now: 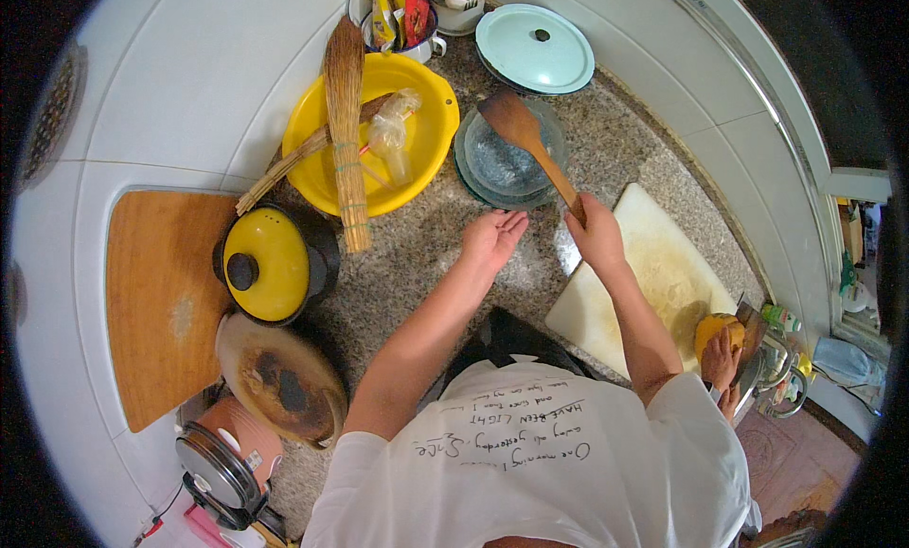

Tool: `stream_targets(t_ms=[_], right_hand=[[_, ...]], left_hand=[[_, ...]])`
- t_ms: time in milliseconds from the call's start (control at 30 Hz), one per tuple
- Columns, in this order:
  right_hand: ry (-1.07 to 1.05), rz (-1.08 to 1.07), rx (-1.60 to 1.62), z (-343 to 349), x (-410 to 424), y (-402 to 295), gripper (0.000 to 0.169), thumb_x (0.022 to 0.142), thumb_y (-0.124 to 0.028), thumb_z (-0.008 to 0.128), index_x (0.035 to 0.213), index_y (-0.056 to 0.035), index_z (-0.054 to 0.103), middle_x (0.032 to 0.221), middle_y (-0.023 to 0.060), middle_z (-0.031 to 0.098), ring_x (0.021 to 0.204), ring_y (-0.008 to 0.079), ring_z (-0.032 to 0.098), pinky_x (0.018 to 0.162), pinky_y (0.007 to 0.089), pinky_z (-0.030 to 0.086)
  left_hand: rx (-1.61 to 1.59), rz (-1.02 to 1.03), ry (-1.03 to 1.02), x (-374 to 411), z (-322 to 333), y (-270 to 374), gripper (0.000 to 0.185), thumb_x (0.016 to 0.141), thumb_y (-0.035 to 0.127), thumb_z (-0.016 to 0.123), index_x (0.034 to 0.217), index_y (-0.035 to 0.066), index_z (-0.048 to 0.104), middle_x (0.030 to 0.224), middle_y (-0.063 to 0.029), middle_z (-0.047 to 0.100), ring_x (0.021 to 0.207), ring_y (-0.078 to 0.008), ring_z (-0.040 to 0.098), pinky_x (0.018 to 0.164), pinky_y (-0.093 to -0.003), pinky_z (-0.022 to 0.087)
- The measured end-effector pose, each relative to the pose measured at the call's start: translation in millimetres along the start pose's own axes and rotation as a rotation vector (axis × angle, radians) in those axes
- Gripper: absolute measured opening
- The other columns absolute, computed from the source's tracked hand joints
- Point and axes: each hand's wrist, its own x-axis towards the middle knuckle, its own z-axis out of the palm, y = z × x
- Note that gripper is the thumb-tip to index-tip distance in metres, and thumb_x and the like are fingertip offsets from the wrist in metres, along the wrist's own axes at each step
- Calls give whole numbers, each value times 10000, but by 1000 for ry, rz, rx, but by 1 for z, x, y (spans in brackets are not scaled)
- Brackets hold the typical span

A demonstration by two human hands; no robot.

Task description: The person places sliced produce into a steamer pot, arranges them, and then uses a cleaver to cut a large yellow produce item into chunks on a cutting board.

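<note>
My right hand grips the handle of a wooden spatula. The flat blade of the spatula overlaps a stack of clear glass plates from this view; I cannot tell whether it touches them. My left hand holds nothing, palm partly turned up and fingers apart. Its fingertips are just in front of the plates' near rim, over the speckled stone countertop. Right of my right hand lies a stained white cutting board, partly hidden by my forearm.
At left are a yellow basin holding a plastic bag, a straw brush, a yellow-lidded pot and a brown-stained pan. A pale blue lid sits behind. Another person's hand rests on a yellow-orange item beside a knife blade.
</note>
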Motion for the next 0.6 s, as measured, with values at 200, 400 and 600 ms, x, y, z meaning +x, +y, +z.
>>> stream_targets(t_ms=[200,400,600], right_hand=[[86,20,41,-11,-28,14,262,859,-180,670,1033,-11,569,809,210,623,765,408,616,664,462,489],[164,-66,63,-7,-29,15,293,848,-169,689,1060,3,582,779,207,608,709,382,605,637,438,478],[118,-127,102,10,6,3,300,838,-168,700,1055,10,594,778,211,603,716,385,609,633,434,475]], left_hand=[[68,117,93,-8,34,18,351,857,-102,448,1182,-80,320,1197,-266,438,1252,-454,416,1127,-578,327],[198,121,147,-3,27,29,476,836,-90,456,1283,-25,304,1127,-242,488,1171,-413,489,1083,-562,391],[432,247,115,-19,45,21,772,837,-53,476,1506,150,149,1271,-173,421,1146,-400,501,999,-540,454]])
